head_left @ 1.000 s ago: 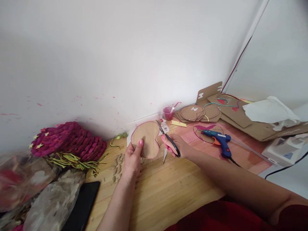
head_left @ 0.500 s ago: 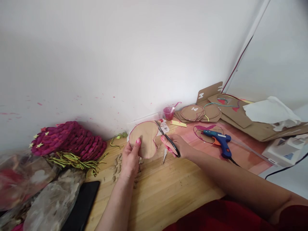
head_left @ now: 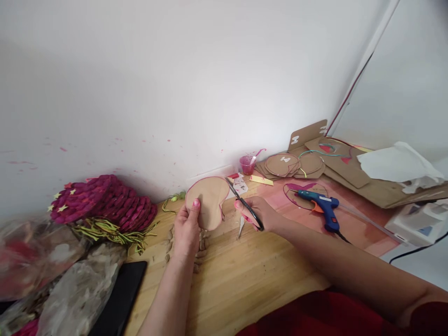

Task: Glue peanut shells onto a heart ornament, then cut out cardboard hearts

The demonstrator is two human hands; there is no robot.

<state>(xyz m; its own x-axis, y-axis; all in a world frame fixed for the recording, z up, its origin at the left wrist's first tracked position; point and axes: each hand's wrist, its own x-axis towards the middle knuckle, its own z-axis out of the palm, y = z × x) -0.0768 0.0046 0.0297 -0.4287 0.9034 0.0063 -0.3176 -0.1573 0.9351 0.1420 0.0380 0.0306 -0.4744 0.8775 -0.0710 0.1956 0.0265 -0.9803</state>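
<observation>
My left hand [head_left: 186, 229] grips a brown cardboard cutout [head_left: 208, 199] with a pink drawn outline, thumb on its front face, holding it up above the wooden table [head_left: 241, 275]. My right hand [head_left: 261, 212] is closed through the handles of black scissors [head_left: 243, 202]. The blades point up and left and meet the cutout's right edge. A thin strip of trimmed cardboard hangs at the cutout's lower right. Small cardboard scraps [head_left: 201, 245] lie under my left hand.
A blue glue gun [head_left: 320, 204] lies on pink paper at the right. Behind it are cardboard discs [head_left: 283, 164], a pink cup [head_left: 247, 164], cardboard sheets and white paper [head_left: 395, 163]. At left sit a magenta woven piece [head_left: 105, 200], plastic bags and a black tablet [head_left: 117, 298].
My left hand has turned and shifted the cutout slightly to the left. The scissors stay at its right edge, cutting further along the outline.
</observation>
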